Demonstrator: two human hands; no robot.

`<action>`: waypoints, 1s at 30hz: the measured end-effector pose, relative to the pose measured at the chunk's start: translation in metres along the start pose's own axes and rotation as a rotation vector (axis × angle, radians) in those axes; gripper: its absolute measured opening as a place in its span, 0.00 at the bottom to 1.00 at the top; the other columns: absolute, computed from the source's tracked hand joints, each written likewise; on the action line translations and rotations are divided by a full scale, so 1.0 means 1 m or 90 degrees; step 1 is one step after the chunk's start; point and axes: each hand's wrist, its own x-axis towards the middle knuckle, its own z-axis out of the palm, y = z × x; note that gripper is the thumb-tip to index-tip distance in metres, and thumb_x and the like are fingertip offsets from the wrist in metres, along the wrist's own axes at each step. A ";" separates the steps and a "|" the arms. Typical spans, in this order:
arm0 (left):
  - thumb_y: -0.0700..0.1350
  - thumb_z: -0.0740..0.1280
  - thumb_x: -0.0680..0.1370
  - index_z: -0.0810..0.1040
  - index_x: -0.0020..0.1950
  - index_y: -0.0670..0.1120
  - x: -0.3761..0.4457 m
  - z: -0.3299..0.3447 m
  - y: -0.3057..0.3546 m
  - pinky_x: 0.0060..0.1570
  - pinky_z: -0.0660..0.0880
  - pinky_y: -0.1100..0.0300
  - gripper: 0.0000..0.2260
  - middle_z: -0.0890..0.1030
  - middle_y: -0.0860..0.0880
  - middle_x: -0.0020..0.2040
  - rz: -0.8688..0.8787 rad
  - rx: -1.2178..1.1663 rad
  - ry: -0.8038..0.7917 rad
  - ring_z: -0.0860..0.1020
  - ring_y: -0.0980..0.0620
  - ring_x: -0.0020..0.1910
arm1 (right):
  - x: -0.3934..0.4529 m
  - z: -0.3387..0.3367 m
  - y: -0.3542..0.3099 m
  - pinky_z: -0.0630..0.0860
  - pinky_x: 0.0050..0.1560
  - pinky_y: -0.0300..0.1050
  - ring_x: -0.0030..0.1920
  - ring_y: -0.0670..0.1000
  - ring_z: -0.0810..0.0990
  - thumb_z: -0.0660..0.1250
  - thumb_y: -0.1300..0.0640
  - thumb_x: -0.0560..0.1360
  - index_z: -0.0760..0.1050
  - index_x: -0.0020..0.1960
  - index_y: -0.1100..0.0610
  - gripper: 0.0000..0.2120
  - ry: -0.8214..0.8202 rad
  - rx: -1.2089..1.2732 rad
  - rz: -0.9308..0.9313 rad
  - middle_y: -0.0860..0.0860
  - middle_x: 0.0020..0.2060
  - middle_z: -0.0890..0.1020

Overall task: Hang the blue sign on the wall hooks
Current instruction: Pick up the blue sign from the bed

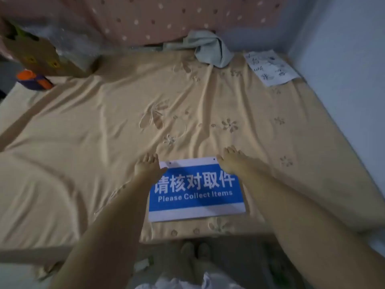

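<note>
Here both hands are lying spread, gripping nothing: left hand (145, 166) and right hand (230, 160) resting on the upper corners of the blue sign (196, 190), flat on the bed (93, 126).

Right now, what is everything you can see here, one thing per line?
sign: one, blue and white, flat on the bed near its front edge
sheet: one, tan with flower pattern, covering the bed
quilt: one, pink with dots, at the far end
cloth: one, grey-green, crumpled at the far end
paper: one, white with dark marks, far right corner
bag: one, brown, far left
toy: one, orange and purple, by the bag; blurred
wall: pale blue, right
left hand: at the sign's top left corner
right hand: at the sign's top right corner
</note>
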 end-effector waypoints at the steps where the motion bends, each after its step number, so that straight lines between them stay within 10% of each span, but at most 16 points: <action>1: 0.58 0.48 0.82 0.43 0.79 0.39 -0.002 0.004 0.001 0.77 0.48 0.51 0.33 0.46 0.44 0.80 -0.003 -0.002 -0.005 0.46 0.46 0.79 | 0.000 0.004 0.000 0.47 0.78 0.51 0.79 0.53 0.46 0.42 0.46 0.82 0.46 0.79 0.63 0.30 0.001 -0.004 0.006 0.55 0.79 0.49; 8: 0.60 0.46 0.81 0.44 0.79 0.39 -0.021 0.028 0.007 0.75 0.55 0.49 0.34 0.50 0.43 0.80 -0.070 -0.050 -0.053 0.50 0.45 0.79 | -0.020 0.030 0.001 0.47 0.78 0.55 0.79 0.56 0.42 0.43 0.47 0.83 0.45 0.78 0.64 0.30 -0.087 -0.030 0.018 0.57 0.79 0.47; 15: 0.52 0.49 0.82 0.57 0.76 0.37 -0.036 0.049 0.012 0.70 0.63 0.48 0.27 0.63 0.37 0.74 -0.143 -0.096 -0.025 0.63 0.39 0.72 | -0.040 0.044 0.001 0.60 0.71 0.50 0.73 0.59 0.60 0.49 0.50 0.83 0.55 0.75 0.67 0.28 0.006 -0.062 0.078 0.62 0.75 0.60; 30: 0.52 0.61 0.76 0.70 0.67 0.38 -0.029 0.054 0.016 0.55 0.75 0.51 0.24 0.76 0.39 0.64 -0.326 -0.499 0.043 0.77 0.39 0.60 | -0.025 0.058 0.007 0.71 0.48 0.48 0.61 0.57 0.76 0.58 0.45 0.78 0.68 0.68 0.59 0.24 0.048 0.437 0.378 0.56 0.66 0.73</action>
